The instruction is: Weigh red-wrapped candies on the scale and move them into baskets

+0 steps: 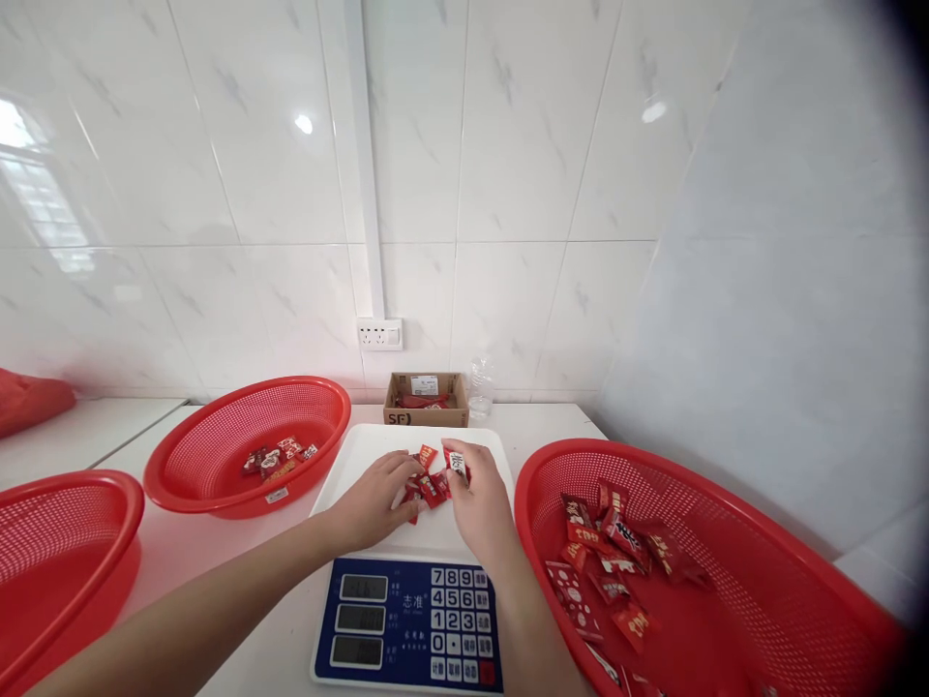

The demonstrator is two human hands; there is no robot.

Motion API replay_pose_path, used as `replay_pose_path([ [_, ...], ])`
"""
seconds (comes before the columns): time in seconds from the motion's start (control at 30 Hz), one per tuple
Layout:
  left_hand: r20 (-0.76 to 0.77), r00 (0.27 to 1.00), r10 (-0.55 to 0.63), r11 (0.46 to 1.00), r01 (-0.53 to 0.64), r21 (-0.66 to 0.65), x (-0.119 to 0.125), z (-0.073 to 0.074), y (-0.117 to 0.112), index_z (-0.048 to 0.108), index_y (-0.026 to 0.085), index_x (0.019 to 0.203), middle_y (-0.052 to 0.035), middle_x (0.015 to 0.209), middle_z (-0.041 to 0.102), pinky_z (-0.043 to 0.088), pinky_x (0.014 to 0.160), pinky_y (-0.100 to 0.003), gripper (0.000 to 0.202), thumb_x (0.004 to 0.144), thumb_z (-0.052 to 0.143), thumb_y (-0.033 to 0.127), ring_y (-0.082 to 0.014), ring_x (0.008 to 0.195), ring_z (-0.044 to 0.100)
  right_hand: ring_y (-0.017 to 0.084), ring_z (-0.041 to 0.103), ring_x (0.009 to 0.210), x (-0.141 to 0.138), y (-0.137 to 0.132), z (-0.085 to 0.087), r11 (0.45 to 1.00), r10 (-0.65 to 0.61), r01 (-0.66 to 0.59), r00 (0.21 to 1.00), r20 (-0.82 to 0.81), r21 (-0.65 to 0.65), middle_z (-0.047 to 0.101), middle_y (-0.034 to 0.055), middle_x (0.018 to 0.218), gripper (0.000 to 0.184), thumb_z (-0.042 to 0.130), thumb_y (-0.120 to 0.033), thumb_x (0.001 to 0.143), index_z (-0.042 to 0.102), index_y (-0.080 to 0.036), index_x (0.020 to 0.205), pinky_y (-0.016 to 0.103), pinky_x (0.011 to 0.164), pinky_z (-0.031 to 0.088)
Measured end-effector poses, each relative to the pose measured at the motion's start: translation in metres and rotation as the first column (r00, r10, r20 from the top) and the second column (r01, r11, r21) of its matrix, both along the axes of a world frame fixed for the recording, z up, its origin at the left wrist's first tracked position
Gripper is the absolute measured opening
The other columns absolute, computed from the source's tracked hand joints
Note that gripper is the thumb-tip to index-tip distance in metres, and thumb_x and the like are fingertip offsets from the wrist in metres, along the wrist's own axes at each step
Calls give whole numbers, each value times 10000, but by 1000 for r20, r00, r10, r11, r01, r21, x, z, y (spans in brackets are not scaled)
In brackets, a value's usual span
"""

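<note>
A digital scale (pixel 410 620) with a blue keypad panel stands in front of me, its white weighing tray (pixel 363 455) holding several small red candy packets (pixel 428 479). My left hand (pixel 374 503) rests on the tray with fingers curled onto the packets. My right hand (pixel 479 503) pinches one red-and-white candy packet (pixel 456 463) just above the pile.
A red mesh basket (pixel 762 581) at the right holds several candy packets. Another red basket (pixel 218 426) at the back left holds a few packets, and a third (pixel 65 542) sits at the far left. A cardboard box (pixel 426 399) and clear bottle (pixel 480 385) stand by the tiled wall.
</note>
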State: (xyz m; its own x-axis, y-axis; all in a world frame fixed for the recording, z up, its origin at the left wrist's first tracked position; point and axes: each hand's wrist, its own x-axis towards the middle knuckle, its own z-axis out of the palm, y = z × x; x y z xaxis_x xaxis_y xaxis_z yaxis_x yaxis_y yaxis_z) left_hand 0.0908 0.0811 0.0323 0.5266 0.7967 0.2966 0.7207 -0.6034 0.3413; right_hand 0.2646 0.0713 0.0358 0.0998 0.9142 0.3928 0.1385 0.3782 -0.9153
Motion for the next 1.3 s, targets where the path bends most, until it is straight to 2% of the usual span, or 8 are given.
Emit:
replay_pose_path([
  [0.1,-1,1000,-16,1000,16,-1,-1,5,-4,592,229,1083,-87,1152,598,393,1005,-452,271,824,564,305,-251,1164,477,194,599,789,-4,1,-8,998,-45,52,976,211,-29,551,39,1008,437,459,-64,700,655,-303,1008,357,748,469],
  [0.2,-19,999,-50,999,50,-11,-1,5,-6,605,240,1080,-70,1152,614,383,1017,-451,278,804,591,273,-256,1190,458,191,593,756,-5,2,-12,997,-45,64,946,321,-50,529,44,1019,457,439,-40,701,648,-308,1007,339,697,457],
  [0.4,-47,996,-77,997,76,-19,1,0,-4,566,234,1147,-57,1243,583,326,1057,-487,347,803,590,268,-275,1254,404,199,591,847,-4,7,-17,999,30,-25,949,314,-20,535,61,1016,434,397,-38,743,632,-273,1022,353,767,468],
  [0.57,-59,993,-98,995,97,-23,3,2,-4,573,236,1131,-47,1239,588,300,1076,-474,321,813,580,281,-266,1260,400,201,583,905,-5,13,-24,999,15,-24,953,303,26,554,59,1015,429,395,-33,745,622,-259,1030,371,822,465],
  [0.77,1,999,-47,995,47,-93,-4,11,-5,545,242,1139,-46,1261,563,322,1070,-456,331,809,569,230,-251,1294,357,173,566,970,-2,8,-11,999,27,-34,921,389,13,536,63,1053,392,344,-41,797,626,-217,1005,319,861,448],
  [0.93,-4,1000,4,990,-4,-139,-15,16,-7,599,254,1014,-43,1219,572,371,1034,-440,249,776,581,184,-266,1294,352,164,587,868,0,-1,0,993,35,43,797,603,-114,524,54,1040,314,393,-110,834,661,-228,948,282,740,441],
  [1.1,-32,999,-30,996,28,-81,-16,4,-7,624,261,1053,-60,1216,562,373,1038,-433,307,757,619,181,-262,1247,403,163,589,794,-3,-1,-1,974,118,78,627,770,-213,521,45,1040,209,483,-280,850,677,-245,920,270,627,384],
  [1.3,-36,999,-10,999,9,-33,-13,-6,-1,620,253,1083,-66,1184,572,373,1039,-444,335,764,614,151,-257,1230,413,150,581,777,-2,3,-4,967,107,135,558,823,-218,519,34,1029,187,498,-284,845,667,-256,919,251,572,314],
])
